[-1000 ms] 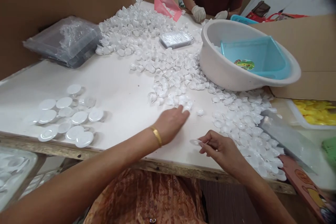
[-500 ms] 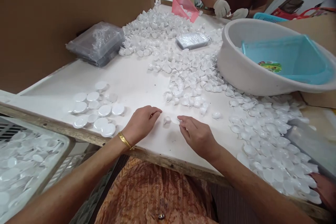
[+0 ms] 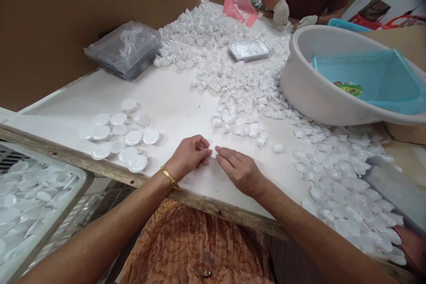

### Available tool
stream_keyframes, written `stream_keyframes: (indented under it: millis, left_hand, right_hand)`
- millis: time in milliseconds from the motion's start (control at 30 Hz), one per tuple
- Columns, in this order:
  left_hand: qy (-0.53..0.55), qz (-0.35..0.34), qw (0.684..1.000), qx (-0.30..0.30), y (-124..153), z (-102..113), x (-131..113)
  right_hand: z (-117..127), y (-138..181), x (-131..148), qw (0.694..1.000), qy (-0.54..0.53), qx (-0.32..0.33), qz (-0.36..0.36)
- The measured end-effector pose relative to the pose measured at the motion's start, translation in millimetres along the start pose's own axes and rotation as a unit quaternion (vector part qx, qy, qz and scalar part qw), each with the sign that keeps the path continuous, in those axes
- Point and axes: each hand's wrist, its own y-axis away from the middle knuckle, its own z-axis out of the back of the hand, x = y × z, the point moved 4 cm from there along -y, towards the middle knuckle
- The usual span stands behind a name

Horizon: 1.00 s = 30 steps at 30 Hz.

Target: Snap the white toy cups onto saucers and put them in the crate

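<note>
Between my two hands is a small round white plastic disc [image 3: 213, 148], just above the table near its front edge. The fingers of my right hand [image 3: 240, 167] press together on the disc's right side. On the other side, my left hand [image 3: 189, 154] is closed in a pinch at the disc's left edge. A small white cup-like piece that lay here is now hidden under the disc and fingers. Left of my hands lies a group of white round pieces with disc tops [image 3: 133, 138]. Several loose small white cup-like pieces [image 3: 238, 129] lie just beyond my right hand.
Heaps of white pieces [image 3: 333, 177] spread right and back. A large grey-white tub [image 3: 299, 93] holds a blue basin [image 3: 376, 80]. Also there: a pink scoop [image 3: 238, 4], clear plastic packs [image 3: 124, 49], a crate [image 3: 83, 182] lower left, and a co-worker's gloved hand [image 3: 281, 12].
My right hand has moved left with the disc, over where the small cup-like piece lay. My left hand's fingers have come to the disc's edge. The view has shifted slightly.
</note>
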Motion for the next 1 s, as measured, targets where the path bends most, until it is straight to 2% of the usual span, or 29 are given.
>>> stream_keyframes:
  millis: [100, 267, 467, 667, 733, 800, 867, 933, 1000]
  left_hand:
    - [0.049, 0.014, 0.999, 0.014, 2, 0, 0]
    - [0.058, 0.024, 0.997, 0.042, 4, 3, 1]
    - [0.054, 0.03, 0.997, 0.037, 8, -2, 3]
    - [0.008, 0.027, 0.998, 0.056, 12, -4, 7]
    - [-0.09, -0.006, 0.996, 0.012, 11, 0, -1]
    - [-0.231, -0.08, 0.966, -0.086, 7, 3, -15]
    - [-0.36, -0.152, 0.904, -0.175, 1, 0, -29]
    - [-0.458, -0.192, 0.846, -0.196, -8, -10, -35]
    - [-0.528, -0.209, 0.804, -0.175, -17, -20, -35]
  right_hand:
    - [1, 0, 2, 1.0, -0.003, -0.008, 0.004]
    - [-1, 1, 5, 1.0, -0.019, -0.007, 0.014]
    - [-4, 10, 5, 0.997, -0.073, -0.007, -0.026]
    - [-6, 14, 8, 0.995, -0.092, 0.004, -0.029]
    - [-6, 12, 9, 0.995, -0.09, 0.005, -0.049]
    - [-6, 10, 8, 0.994, -0.083, 0.001, -0.072]
    - [-6, 9, 7, 0.993, -0.068, -0.007, -0.094]
    - [-6, 9, 7, 0.993, -0.056, -0.011, -0.102]
    - [-7, 11, 6, 0.994, -0.058, -0.016, -0.094]
